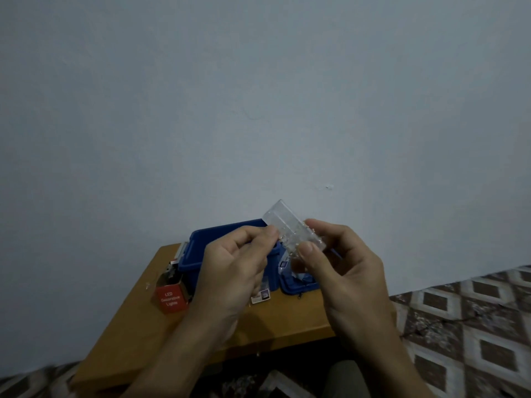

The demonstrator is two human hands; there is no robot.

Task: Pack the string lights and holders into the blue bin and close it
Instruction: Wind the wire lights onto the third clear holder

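Note:
I hold a clear plastic holder [287, 225] with thin string lights wound on it above the table. My right hand [342, 271] grips its lower end between thumb and fingers. My left hand [238, 265] pinches its left edge, where the wire lies. Behind my hands sits the open blue bin [201, 239]. Its blue lid [298, 284] lies flat to the right of it, partly hidden by my right hand. A red LED lights box [169, 298] stands left of the bin. A small card packet [261, 297] lies in front of the bin.
The small wooden table [287, 326] stands against a plain pale wall [258, 96]. A patterned floor covering [474, 326] spreads to the right and below. A loose bit of wire [148, 285] lies at the table's left edge.

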